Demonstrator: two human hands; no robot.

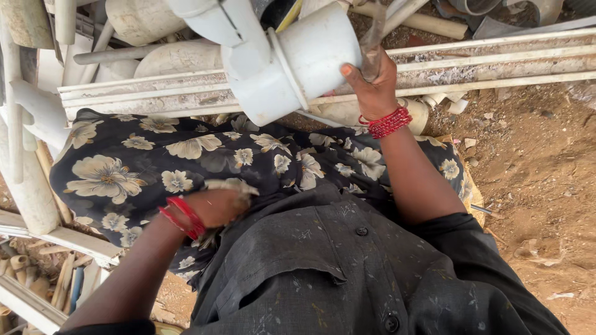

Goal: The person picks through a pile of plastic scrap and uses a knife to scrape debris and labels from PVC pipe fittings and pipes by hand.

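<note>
We look straight down on our lap, draped in a dark flower-print cloth (186, 161). Our right hand (372, 84) reaches forward toward twelve o'clock, forearm extended and wrist bent slightly, red bangles (388, 122) at the wrist. Its fingers are wrapped around a rusty, dark metal tool (371, 43) that rises past the knuckles, and the thumb presses against the side of a white plastic pipe fitting (292, 65). That fitting lies just ahead of our knees, at about eleven o'clock from the hand, resting across long, dirty white plastic strips (496, 62) that run from nine to three o'clock.

Our left hand (217, 205) lies low on the lap at about eight o'clock, elbow bent back toward us, fingers curled loosely; we cannot tell whether it holds anything. More white pipe scraps (31, 186) pile up at nine o'clock, bare soil (534, 186) at three.
</note>
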